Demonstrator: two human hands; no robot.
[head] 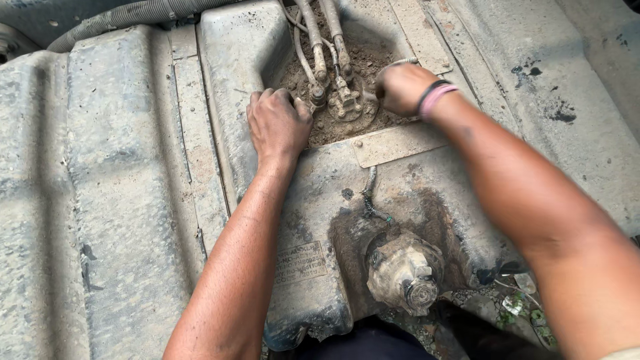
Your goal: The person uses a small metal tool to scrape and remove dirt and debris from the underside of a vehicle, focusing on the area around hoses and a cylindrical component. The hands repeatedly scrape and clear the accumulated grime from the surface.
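A ribbed grey corrugated hose (127,15) runs along the top left above the dusty grey moulded plastic tank (133,200). The left hand (278,123) lies curled, fingers together, on the tank's ridge, touching the round dirt-caked metal fitting with hoses (343,100) in its recess. The right hand (402,87), wearing a pink and black wristband (435,97), is fisted just beside the fitting; what it grips cannot be told.

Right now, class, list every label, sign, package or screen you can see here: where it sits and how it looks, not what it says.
Label: one rectangular sticker or plate on the dusty grey tank, below the left hand and left of the dirt-caked round cap; faded beige with dark print, grimy and worn.
No packages, signs or screens show.
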